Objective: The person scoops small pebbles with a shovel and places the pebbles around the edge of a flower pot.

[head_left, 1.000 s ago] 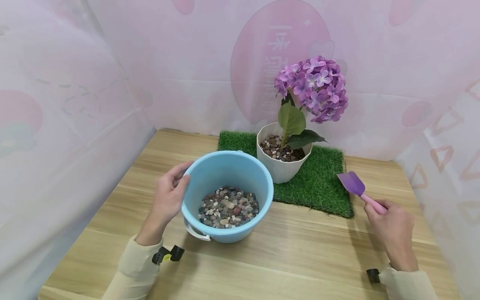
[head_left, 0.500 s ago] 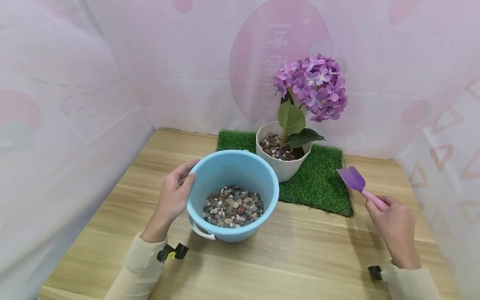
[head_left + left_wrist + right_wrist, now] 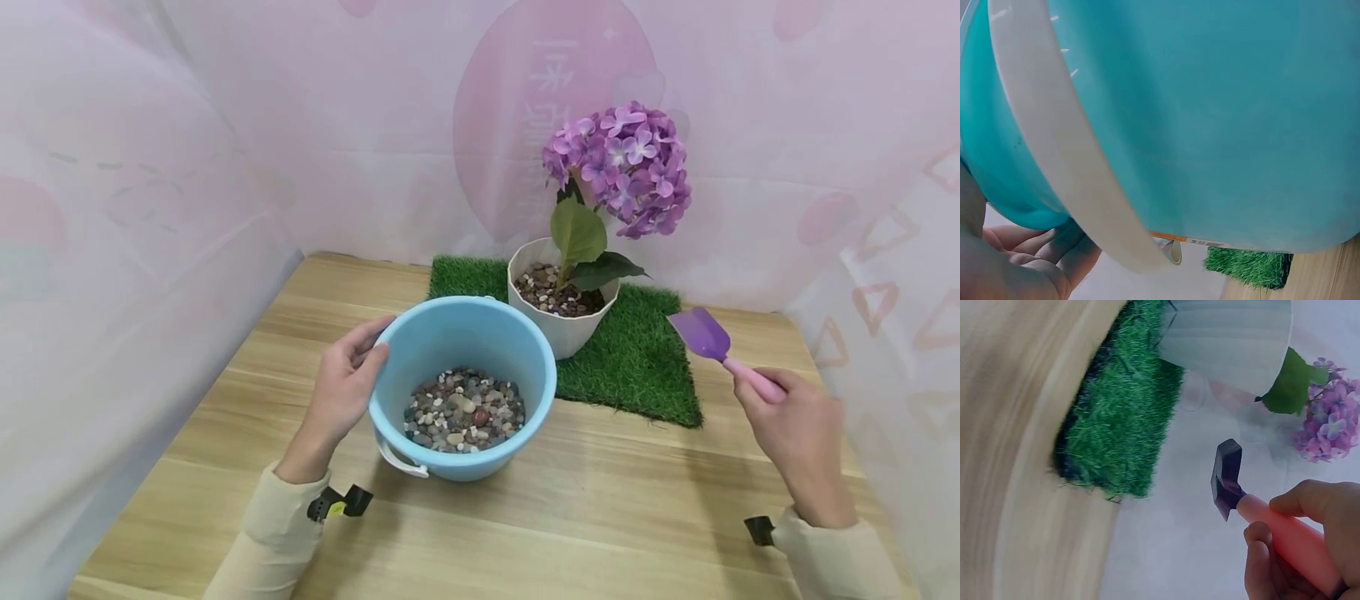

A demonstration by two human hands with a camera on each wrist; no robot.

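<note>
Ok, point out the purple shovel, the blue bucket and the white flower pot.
Purple shovel [image 3: 703,335], head view: on the purple blade.
Blue bucket [image 3: 465,337], head view: on the bare far inner wall.
White flower pot [image 3: 573,335], head view: on the outer wall, below the rim.

My head camera looks down over the worktop [image 3: 570,517] toward its far edge. Close in, my left wrist's faces the bucket [image 3: 1241,137], my right's the trowel [image 3: 1282,534]; both share the mat [image 3: 1119,412].
</note>
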